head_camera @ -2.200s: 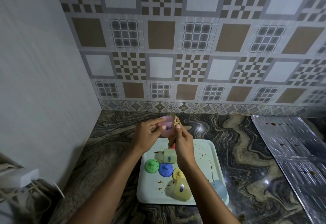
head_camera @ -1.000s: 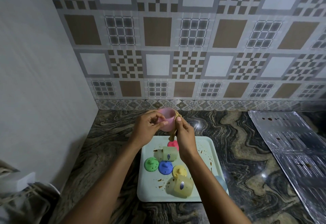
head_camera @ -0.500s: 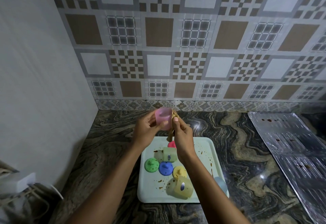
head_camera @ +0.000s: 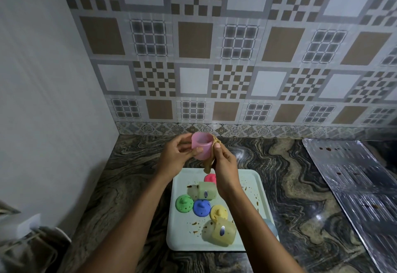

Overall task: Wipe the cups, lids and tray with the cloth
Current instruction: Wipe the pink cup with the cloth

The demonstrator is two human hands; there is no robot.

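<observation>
We wipe: left hand [head_camera: 175, 159] grips translucent pink plastic cup [head_camera: 202, 146] | right hand [head_camera: 225, 170] pinches tan cloth [head_camera: 211, 156] | turn cup steadily, cover rim.

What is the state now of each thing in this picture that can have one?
pink cup: held up in the left hand, mouth up.
cloth: pinched by the right hand against the pink cup.
tray: soiled with brown spots.
pale green cup: on its side on the tray.
yellow cup: on its side on the tray.
green lid: loose on the tray, speckled.
foil sheet: flat, with brown spots.
</observation>
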